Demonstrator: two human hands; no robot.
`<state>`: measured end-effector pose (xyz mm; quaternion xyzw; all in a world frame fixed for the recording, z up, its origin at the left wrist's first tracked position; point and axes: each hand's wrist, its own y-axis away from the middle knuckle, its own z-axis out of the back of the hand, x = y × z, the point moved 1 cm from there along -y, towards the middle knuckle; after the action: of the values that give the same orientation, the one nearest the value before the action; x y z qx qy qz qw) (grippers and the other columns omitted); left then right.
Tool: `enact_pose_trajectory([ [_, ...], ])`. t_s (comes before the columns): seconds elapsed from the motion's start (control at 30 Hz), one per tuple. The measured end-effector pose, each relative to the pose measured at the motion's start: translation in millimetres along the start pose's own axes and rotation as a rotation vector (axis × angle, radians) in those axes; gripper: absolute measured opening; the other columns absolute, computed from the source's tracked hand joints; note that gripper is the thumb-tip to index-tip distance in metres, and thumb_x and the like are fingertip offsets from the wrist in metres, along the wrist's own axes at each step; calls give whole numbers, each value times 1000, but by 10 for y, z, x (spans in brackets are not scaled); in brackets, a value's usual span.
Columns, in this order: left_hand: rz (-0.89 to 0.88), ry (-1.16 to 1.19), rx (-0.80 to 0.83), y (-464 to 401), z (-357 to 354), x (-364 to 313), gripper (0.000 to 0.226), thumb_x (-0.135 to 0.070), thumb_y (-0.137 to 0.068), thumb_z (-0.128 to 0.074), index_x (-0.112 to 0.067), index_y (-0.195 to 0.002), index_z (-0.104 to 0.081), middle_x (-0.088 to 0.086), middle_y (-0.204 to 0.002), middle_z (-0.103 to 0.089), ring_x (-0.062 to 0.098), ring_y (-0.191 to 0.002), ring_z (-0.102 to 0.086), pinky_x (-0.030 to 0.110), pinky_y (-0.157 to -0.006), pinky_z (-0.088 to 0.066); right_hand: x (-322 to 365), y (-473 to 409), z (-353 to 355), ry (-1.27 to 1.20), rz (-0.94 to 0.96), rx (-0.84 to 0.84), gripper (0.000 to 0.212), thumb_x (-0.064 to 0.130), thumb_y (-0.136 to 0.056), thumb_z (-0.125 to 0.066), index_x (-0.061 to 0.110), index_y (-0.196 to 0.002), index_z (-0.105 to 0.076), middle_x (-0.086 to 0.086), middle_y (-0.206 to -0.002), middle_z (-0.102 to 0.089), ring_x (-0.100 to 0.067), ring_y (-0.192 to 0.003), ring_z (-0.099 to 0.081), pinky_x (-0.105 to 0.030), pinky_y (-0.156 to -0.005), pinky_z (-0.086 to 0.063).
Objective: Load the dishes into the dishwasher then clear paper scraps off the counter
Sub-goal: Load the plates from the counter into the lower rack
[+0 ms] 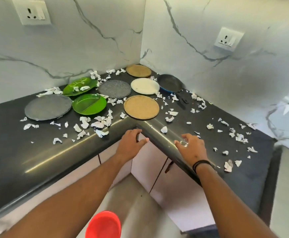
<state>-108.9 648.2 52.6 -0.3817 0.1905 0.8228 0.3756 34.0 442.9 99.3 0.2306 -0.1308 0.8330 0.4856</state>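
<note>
Plates point(141, 107) and paper scraps point(100, 123) on dark counter point(57, 152); right hand point(191, 147) perhaps pinching scrap.

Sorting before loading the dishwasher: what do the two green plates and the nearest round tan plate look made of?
Green divided plate and green leaf-shaped plate: probably glossy plastic, showing bright sheen. Round tan plate: matte, grainy, possibly wood or bamboo; uncertain.

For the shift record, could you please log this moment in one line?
left hand: empty | right hand: pinching white paper scrap | round plates: on dark counter

2 wall sockets point(33, 12) point(226, 39) on marble backsplash point(88, 40); red round obj point(103, 225) on floor, white cabinets point(159, 170) below
</note>
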Motion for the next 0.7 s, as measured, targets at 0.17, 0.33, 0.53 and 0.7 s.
enact_pose_trajectory([
  [0.17, 23, -35, -37, -335, -15, 106, 54, -41, -95, -67, -9, -138, -57, 10, -136, -58, 25, -132, -46, 40, -110, -37, 201, -538, -109, 72, 73, 26, 52, 54, -89, -62, 23, -131, -59, -6, -128, -58, -29, -125, -43, -45, -101, -46],
  [0.33, 117, -6, -43, -754, -106, 280, 61, -51, -92, -67, -20, -143, -54, 5, -140, -55, 20, -130, -50, 38, -110, -41, 296, -1148, -282, 99, 156, 78, 49, 51, -89, -64, 23, -129, -61, -6, -125, -56, -29, -122, -45, -41, -102, -41],
  [0.53, 187, -44, -60, -1337, -246, 264, 64, -54, -94, -63, -23, -147, -48, 5, -148, -50, 24, -138, -43, 44, -114, -37, 308, -1983, -343, 81, 194, 118, 48, 48, -88, -65, 22, -128, -61, -8, -126, -57, -31, -121, -45, -41, -101, -42],
  [0.7, 235, -53, -119, -1636, -323, 225, 64, -53, -93, -65, -24, -147, -48, 5, -147, -50, 24, -138, -43, 44, -114, -37, 334, -2464, -493, 44, 205, 177, 47, 46, -89, -66, 20, -128, -61, -9, -122, -55, -30, -117, -46, -41, -99, -44],
])
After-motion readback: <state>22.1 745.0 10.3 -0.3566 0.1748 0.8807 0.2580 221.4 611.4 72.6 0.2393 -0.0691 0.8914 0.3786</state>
